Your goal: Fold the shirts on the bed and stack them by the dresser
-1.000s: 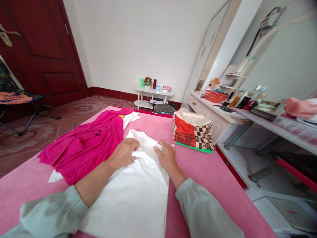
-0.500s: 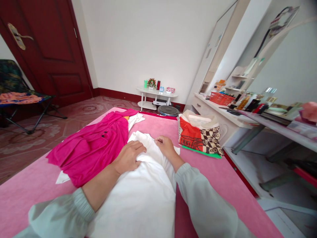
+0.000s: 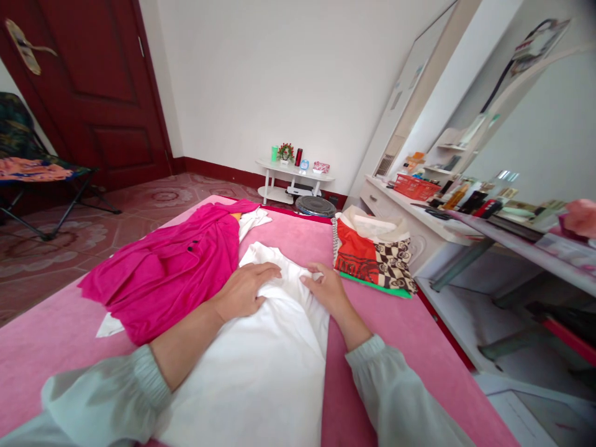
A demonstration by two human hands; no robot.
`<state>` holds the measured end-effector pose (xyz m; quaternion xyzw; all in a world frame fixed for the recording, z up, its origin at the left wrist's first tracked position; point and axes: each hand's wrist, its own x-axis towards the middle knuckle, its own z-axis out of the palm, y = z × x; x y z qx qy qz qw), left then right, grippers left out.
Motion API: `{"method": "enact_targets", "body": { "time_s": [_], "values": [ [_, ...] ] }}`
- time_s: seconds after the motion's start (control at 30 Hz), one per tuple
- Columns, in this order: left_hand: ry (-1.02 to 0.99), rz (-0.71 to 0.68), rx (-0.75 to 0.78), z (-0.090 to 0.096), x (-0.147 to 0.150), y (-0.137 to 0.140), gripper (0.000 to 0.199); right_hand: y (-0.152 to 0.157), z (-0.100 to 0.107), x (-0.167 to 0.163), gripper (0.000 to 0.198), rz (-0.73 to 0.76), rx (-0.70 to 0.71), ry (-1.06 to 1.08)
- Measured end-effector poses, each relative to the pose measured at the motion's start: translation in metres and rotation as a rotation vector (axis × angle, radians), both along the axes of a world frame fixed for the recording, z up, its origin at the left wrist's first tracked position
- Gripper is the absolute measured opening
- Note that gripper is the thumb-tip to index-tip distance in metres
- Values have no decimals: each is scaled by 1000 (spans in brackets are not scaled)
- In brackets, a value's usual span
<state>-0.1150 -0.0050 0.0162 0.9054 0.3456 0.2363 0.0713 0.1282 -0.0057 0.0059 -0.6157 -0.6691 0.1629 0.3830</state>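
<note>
A white garment point(image 3: 251, 372) lies lengthwise before me on the pink bed, its far end rumpled into folds. My left hand point(image 3: 246, 288) rests on its upper left part, fingers stretched over the cloth and thumb beside a crease. At the upper right edge of the garment is my right hand point(image 3: 328, 288), its thumb and fingers apart, touching or just over the cloth. To the left of my left arm, a magenta garment point(image 3: 172, 267) with dark buttons lies loosely spread over some white cloth.
A stack of folded clothes point(image 3: 372, 254), red and checkered on top, sits at the right bed edge. Beyond it stands a dressing table point(image 3: 447, 230) with bottles and a red basket point(image 3: 414, 186). A low white stand point(image 3: 295, 171) is by the far wall, a folding chair point(image 3: 41, 180) at left.
My right hand has shifted slightly right and its pinched fingers have spread apart. The fingers of my left hand have straightened over the cloth. The view has shifted slightly.
</note>
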Motion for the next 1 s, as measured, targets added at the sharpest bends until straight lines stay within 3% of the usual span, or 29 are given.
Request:
{"method": "enact_targets", "body": {
  "time_s": [0.17,0.33,0.43,0.6,0.8,0.87,0.93,1.0],
  "values": [
    [55,15,-57,7,10,3,90,-12,-9,-15,25,-45,2,-113],
    [140,-95,-177,22,25,18,99,-19,-6,-19,21,69,86,-63],
    [163,-121,-196,26,31,24,84,-19,-6,-20,22,88,100,-36],
    [88,4,-214,16,35,30,43,-8,-13,-8,23,80,68,99],
    [60,175,-171,5,39,27,24,10,-14,13,23,29,27,429],
    [43,190,-163,3,40,24,20,6,-8,12,24,-4,101,368],
    [13,193,-162,2,40,23,20,-3,1,5,18,-42,189,189],
    [-42,181,-140,3,37,21,27,-14,8,-3,9,-18,184,-30]
  ]
}}
